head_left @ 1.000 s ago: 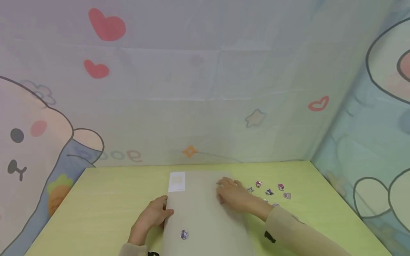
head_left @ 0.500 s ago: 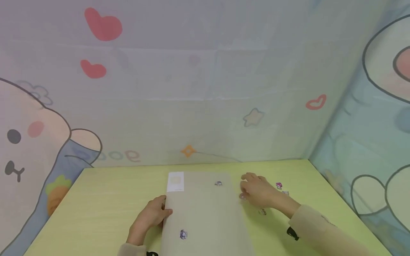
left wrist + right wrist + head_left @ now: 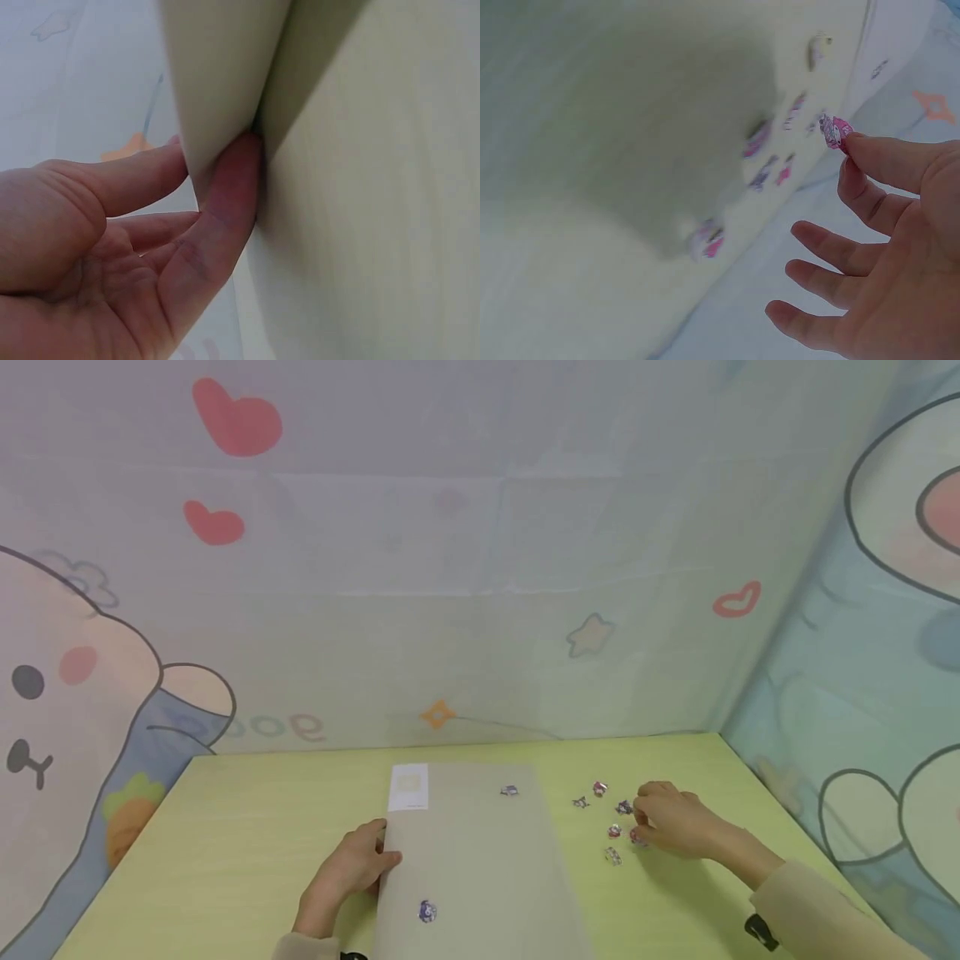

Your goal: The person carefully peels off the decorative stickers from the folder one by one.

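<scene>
A large beige sheet or cover, with a white label at its far left corner, lies on the table. My left hand grips its left edge, thumb on top; the left wrist view shows fingers beneath the raised edge. Two small cartoon stickers are on the sheet, a purple one near me and another at the far right. Over the table to the right, my right hand pinches a pink sticker between thumb and index finger, other fingers spread.
Several loose stickers lie right of the sheet, among them a red one, a dark purple one and a pale one. The yellow-green table ends at a printed cloth backdrop.
My right hand has left the far right of the sheet, where a sticker now shows, and moved right over the loose stickers, pinching a pink one. My left hand stays at the edge.
</scene>
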